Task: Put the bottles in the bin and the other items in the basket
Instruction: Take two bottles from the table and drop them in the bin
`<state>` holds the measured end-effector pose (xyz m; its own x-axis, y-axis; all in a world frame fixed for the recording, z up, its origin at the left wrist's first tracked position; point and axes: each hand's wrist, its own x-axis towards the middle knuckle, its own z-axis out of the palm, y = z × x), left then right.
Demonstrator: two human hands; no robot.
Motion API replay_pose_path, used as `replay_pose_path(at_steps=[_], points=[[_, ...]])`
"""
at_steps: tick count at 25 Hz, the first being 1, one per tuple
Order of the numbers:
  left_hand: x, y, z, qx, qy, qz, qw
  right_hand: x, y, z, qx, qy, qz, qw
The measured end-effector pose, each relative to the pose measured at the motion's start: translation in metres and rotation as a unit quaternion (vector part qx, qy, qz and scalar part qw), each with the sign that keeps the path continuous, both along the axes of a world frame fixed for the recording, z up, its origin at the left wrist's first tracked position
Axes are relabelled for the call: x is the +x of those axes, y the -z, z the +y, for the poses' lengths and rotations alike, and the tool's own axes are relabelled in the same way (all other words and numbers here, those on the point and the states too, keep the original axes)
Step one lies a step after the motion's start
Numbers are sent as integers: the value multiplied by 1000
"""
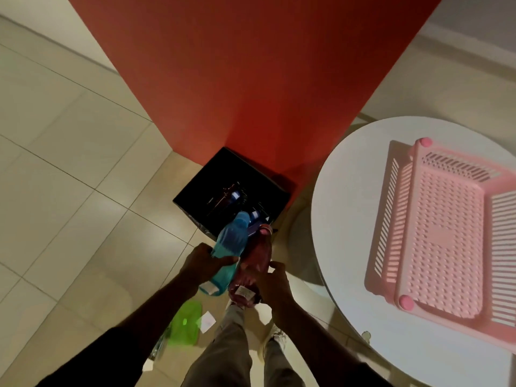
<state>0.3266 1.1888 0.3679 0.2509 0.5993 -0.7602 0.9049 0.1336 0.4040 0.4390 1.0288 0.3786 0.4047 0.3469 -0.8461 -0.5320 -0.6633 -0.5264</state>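
Observation:
My left hand [202, 263] grips a blue bottle [230, 241] around its middle. My right hand [272, 280] holds a dark red bottle [258, 255] beside it. Both bottles point neck-first at the black bin [195, 191], which stands on the floor against the red wall, and their caps hang over its near rim. Inside the bin lie other dark bottles [236, 196], partly hidden in shadow. A pink slotted basket [441, 227] rests on the white round table [343, 208] to the right.
A green flat item [185, 325] and a small white paper [206, 321] lie on the tiled floor by my feet. A red wall [251, 79] rises behind the bin. My legs show below my arms.

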Motion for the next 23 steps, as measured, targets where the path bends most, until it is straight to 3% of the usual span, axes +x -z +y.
replay_pose_path(at_steps=[6,10,14,18,21,23], points=[[50,51,86,23,86,-76,993,40,43,78,9,15,-14,1000],[77,83,139,48,124,-67,989,54,73,129,36,35,-42,998],[85,93,157,138,175,-31,974,40,78,134,18,-136,-134,981],[64,95,124,142,208,-21,968,16,84,93,-49,-361,-161,917],[35,95,73,153,338,-16,929,7,82,46,-86,-435,-217,870],[15,91,40,137,456,-20,879,6,71,18,-110,-428,-259,859]])
